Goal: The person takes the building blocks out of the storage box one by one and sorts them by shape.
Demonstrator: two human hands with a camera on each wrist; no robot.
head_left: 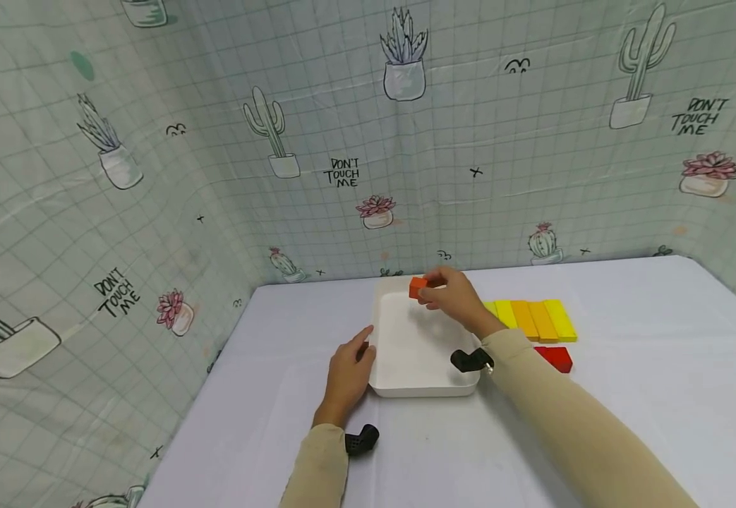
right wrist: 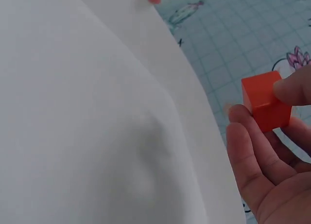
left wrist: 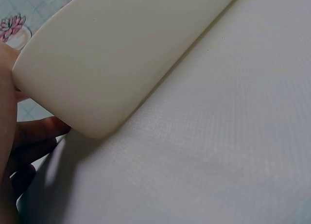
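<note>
My right hand (head_left: pixel 450 295) pinches a small orange block (right wrist: pixel 265 100) between thumb and fingers, over the far end of a white rectangular tray (head_left: pixel 425 391). Smooth faces and straight edges show on the block in the right wrist view. At the tray's left side is my left hand (head_left: pixel 347 370), its thumb and forefinger reaching to the rim. The left wrist view shows the tray's outer wall (left wrist: pixel 112 63) with darker fingers (left wrist: pixel 43 129) of that hand beside its lower corner.
Right of the tray, yellow and orange blocks (head_left: pixel 535 321) lie in a row, partly behind my right forearm. Nearer me are red blocks (head_left: pixel 557 358), partly covered by the sleeve. A patterned cloth (head_left: pixel 469 141) hangs behind the white table (head_left: pixel 240 423).
</note>
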